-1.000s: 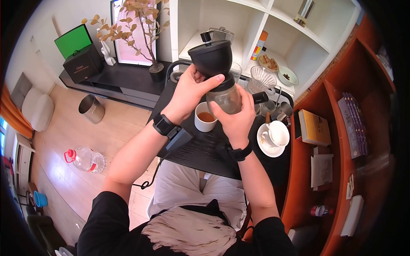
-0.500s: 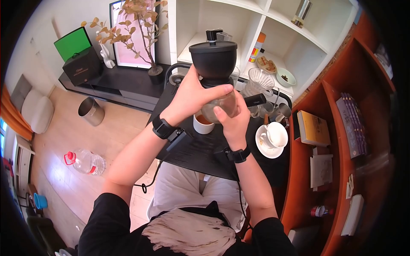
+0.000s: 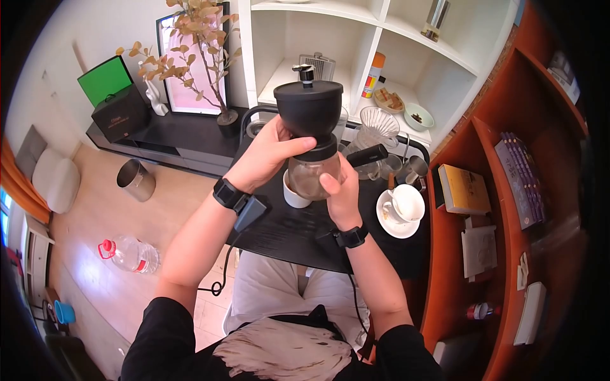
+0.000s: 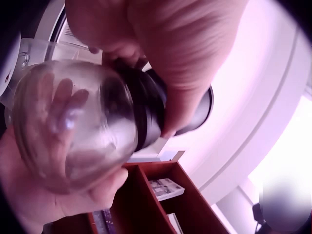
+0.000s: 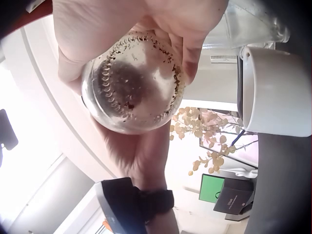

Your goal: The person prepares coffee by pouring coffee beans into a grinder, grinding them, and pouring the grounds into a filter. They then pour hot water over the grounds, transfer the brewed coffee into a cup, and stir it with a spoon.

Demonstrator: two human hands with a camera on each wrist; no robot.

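A hand coffee grinder [image 3: 309,114], with a black hopper and a clear glass jar [image 3: 306,180], is held up over the black table. My left hand [image 3: 270,154] grips its black neck, thumb laid across the front. Around the jar's side my right hand [image 3: 344,198] holds on. Brown bits cling inside the jar's base [image 5: 134,83] in the right wrist view. Directly behind and below the jar stands a white cup [image 3: 296,199], partly hidden in the head view. A short crank [image 3: 305,71] sits on top of the hopper, touched by neither hand.
A glass dripper [image 3: 379,124] and a black handle [image 3: 367,154] lie right of the grinder. Nearer on the right is a white cup on a saucer [image 3: 384,223]. White shelves [image 3: 330,13] rise behind the black table [image 3: 286,232]; a brown bookcase [image 3: 473,136] borders it on the right.
The grinder has gone from tilted to nearly upright and sits lower in the head view. Its crank appears turned. Both hands keep hold, and the whole view has shifted slightly.
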